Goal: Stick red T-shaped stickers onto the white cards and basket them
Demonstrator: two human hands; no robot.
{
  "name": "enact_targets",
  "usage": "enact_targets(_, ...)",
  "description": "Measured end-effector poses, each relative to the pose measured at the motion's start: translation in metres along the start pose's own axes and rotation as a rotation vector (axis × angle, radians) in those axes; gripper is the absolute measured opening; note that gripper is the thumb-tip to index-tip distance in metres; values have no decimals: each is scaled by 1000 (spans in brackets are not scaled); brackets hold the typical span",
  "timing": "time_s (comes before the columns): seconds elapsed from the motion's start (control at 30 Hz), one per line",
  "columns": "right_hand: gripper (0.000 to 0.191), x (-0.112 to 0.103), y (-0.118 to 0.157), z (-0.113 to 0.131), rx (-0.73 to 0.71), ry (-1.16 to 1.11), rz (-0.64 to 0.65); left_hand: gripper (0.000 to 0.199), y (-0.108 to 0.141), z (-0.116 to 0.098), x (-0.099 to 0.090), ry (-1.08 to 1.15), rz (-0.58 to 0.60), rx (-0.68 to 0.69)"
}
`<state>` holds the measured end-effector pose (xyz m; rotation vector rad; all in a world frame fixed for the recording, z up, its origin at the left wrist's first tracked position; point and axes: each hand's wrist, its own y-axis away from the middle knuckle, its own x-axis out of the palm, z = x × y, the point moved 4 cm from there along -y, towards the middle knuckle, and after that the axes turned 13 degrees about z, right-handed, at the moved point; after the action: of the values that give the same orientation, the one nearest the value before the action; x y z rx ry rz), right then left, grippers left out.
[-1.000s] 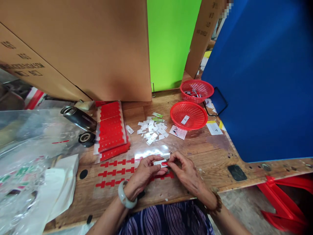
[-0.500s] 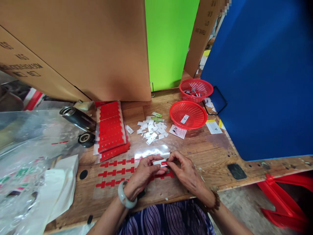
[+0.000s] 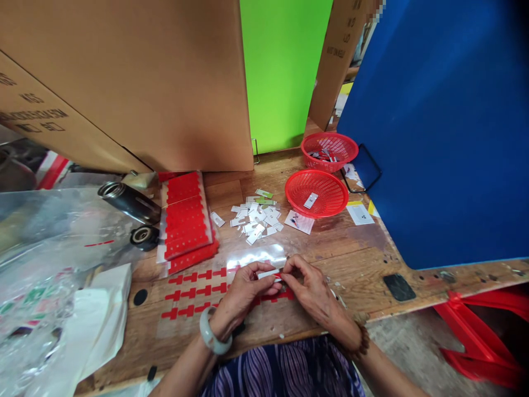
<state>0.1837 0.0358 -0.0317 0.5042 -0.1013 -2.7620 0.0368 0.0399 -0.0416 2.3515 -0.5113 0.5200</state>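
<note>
In the head view, the left hand (image 3: 246,289) gripped a small, flat white card (image 3: 268,273) between thumb and fingers above the wooden table (image 3: 351,251), while the right hand (image 3: 316,295) pinched a thin red piece (image 3: 278,276) at the card's right end. Both lay over a clear plastic sheet bearing rows of red T-shaped pieces (image 3: 205,290), nearer the wearer than the loose pile of white cards (image 3: 257,221). Sound handling, in judgement, required a steady card, squared edges and light, even fingertip pressure, lest the red piece crease or skew.
</note>
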Motion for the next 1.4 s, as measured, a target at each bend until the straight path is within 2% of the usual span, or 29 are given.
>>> enact_targets(0.13,9,1,0,1,26,-4,6,46,-1,1,-1,-51,-22,30)
enact_targets(0.33,6,5,2,1,111,-87,-4,42,1,-4,-4,-162,-72,71)
enact_targets(0.47,7,6,2,3,78,-101,-39,39,2,-5,-5,-204,-54,74)
enact_targets(0.7,10,0,1,8,95,-88,8,46,3,-5,-5,-149,-60,33)
enact_targets(0.9,10,0,0,7,72,-40,-11,48,3,-2,-7,-110,-37,15)
enact_targets(1.4,10,4,-3,-2,45,70,-28,48,3,1,-6,-80,-73,-3)
